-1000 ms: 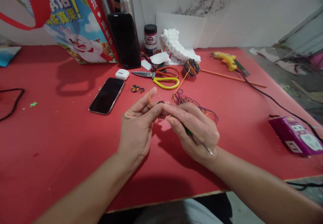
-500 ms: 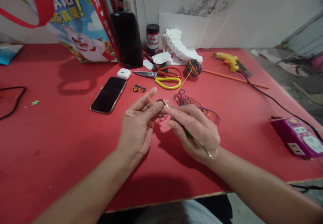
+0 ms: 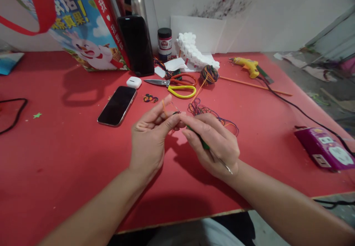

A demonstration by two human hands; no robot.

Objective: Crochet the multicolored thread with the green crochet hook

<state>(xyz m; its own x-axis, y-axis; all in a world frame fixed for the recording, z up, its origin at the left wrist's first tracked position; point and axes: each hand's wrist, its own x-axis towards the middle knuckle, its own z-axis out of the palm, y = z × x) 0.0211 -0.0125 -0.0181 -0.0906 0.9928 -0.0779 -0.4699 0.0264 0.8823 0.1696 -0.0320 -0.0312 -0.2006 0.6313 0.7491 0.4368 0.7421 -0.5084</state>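
Two forearms converge, left hand pinching yarnwork, right hand gripping a green-handled hook.

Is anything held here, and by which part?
Right hand: a metal hook, by its green handle. Left hand: a small yarn piece, the pinched part hidden.

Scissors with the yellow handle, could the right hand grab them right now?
Probably not straight away: the right hand holds a green-handled tool, and loose yarn lies between it and the scissors.
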